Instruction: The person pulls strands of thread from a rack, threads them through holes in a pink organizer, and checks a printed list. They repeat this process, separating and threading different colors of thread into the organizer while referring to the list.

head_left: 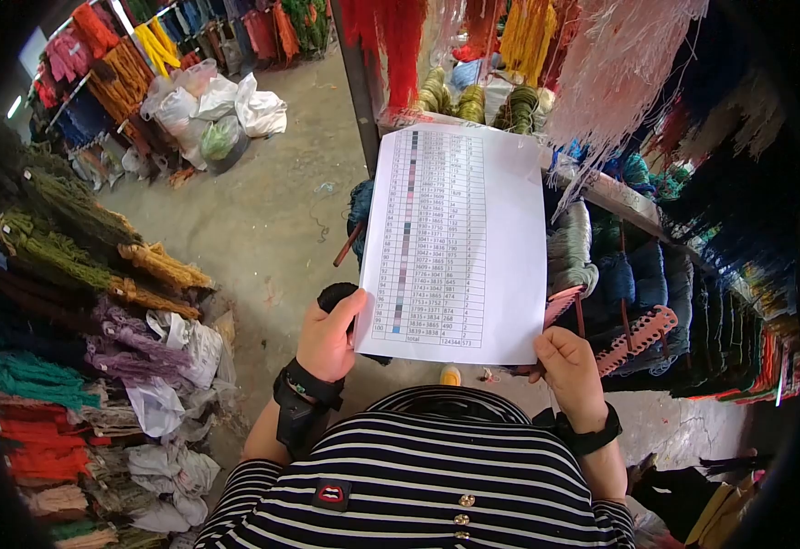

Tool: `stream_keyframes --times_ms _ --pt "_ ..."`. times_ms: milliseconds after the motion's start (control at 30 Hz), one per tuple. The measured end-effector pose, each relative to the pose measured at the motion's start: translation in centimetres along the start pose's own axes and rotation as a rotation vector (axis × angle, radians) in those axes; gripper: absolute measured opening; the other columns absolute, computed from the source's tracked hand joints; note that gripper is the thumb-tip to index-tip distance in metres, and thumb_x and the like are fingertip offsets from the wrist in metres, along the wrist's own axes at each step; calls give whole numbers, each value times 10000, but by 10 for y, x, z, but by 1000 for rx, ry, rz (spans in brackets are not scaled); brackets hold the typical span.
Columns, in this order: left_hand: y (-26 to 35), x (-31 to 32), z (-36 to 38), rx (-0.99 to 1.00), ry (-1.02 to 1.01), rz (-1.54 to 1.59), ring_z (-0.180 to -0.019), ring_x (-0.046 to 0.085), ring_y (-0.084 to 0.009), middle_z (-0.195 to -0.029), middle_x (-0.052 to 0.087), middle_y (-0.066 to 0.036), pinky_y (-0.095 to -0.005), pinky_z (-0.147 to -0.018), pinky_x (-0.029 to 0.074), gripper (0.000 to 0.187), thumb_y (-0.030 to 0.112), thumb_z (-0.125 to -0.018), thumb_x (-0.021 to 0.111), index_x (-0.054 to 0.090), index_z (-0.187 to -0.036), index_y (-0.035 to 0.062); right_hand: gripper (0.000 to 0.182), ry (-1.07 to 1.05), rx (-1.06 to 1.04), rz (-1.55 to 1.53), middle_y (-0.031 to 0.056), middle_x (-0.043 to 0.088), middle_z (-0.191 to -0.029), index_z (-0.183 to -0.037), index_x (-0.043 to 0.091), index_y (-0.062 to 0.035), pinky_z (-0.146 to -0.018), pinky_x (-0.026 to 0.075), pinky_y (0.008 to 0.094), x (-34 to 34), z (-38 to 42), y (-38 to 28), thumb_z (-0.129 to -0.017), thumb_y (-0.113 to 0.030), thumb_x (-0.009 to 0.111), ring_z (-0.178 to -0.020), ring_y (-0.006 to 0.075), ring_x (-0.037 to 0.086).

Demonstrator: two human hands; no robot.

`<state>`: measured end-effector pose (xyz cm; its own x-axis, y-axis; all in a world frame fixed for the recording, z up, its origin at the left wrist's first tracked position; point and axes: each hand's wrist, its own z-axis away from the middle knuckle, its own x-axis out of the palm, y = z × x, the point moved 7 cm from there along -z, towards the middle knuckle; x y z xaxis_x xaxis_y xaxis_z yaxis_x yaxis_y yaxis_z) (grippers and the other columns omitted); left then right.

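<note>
A white paper sheet (514,247) with a printed table, small colour swatches and a "total" row at the bottom is held up in front of me. My left hand (328,337) pinches its lower left edge, thumb on the front; a dark, round-edged item shows behind that thumb, too hidden to name. At the lower right corner, my right hand (572,377) grips the sheet between thumb and curled fingers. Both wrists wear black bands.
Yarn skeins (38,384) hang in many colours along the left. Behind the paper stands a rack with red skeins (400,55), pink skeins (619,64) and coiled yarn (572,247). Plastic bags (208,105) lie on the concrete floor (189,210) at upper left.
</note>
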<state>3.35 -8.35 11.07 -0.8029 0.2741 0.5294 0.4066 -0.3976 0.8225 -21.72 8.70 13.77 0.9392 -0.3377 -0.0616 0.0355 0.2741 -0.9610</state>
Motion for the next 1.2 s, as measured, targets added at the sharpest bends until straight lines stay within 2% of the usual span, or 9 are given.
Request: stream_keyframes --times_ms 267,767,800,867,967,1000,1067,1167,1200 --pt "2 4 2 3 15 30 -618 453 -50 -730 550 19 -224 -554 343 170 165 -945 562 604 -853 27 251 1 0 -2 40 626 -717 -872 593 13 -583 447 202 0 0 1 -1001 -172 481 -609 76 550" --pt "1 5 2 11 36 28 -562 372 -29 -664 495 57 -221 -513 270 199 147 -945 557 583 -768 60 263 -4 8 47 40 625 -723 -866 584 8 -584 447 208 3 5 -12 -1009 -178 465 -622 84 556" --pt "-1 2 0 15 -13 32 -658 460 -74 -764 552 6 -245 -589 343 158 147 -947 547 595 -848 33 265 -4 5 44 39 625 -723 -865 584 7 -584 447 208 3 5 -12 -1009 -182 465 -622 84 555" --pt "-7 -8 -3 22 -109 40 -850 636 -162 -965 667 -96 -293 -742 490 200 146 -951 527 620 -1009 -21 271 -10 3 60 38 625 -724 -864 583 5 -585 447 208 2 5 -12 -1009 -192 466 -622 83 554" --pt "-5 -6 -1 23 -79 8 -844 636 -160 -954 667 -94 -290 -737 487 192 142 -950 528 624 -993 -18 281 -14 6 68 36 626 -726 -862 581 4 -586 446 209 1 4 -11 -1010 -205 466 -622 82 553" --pt "-3 -3 0 30 -47 7 -754 550 -117 -858 610 -44 -268 -665 417 153 142 -947 540 609 -914 10 284 -15 8 69 36 626 -727 -862 581 3 -586 446 210 1 4 -11 -1011 -210 466 -622 82 552" --pt "1 4 2 43 17 5 -574 378 -32 -666 496 56 -223 -522 275 202 142 -940 563 580 -755 64 288 -23 -2 59 36 628 -730 -861 580 3 -587 447 211 1 4 -11 -1012 -213 464 -621 82 552" --pt "-1 1 2 46 -2 3 -578 385 -34 -669 499 54 -224 -524 280 198 139 -938 566 581 -756 63 290 -25 -2 58 37 630 -736 -861 580 3 -589 448 212 1 4 -12 -1012 -215 462 -622 82 551" --pt "-3 -1 1 42 -42 17 -639 462 -66 -745 553 12 -239 -572 343 166 139 -943 553 595 -818 38 290 -23 0 60 38 631 -737 -861 580 3 -590 449 212 1 4 -12 -1012 -215 461 -622 82 551"
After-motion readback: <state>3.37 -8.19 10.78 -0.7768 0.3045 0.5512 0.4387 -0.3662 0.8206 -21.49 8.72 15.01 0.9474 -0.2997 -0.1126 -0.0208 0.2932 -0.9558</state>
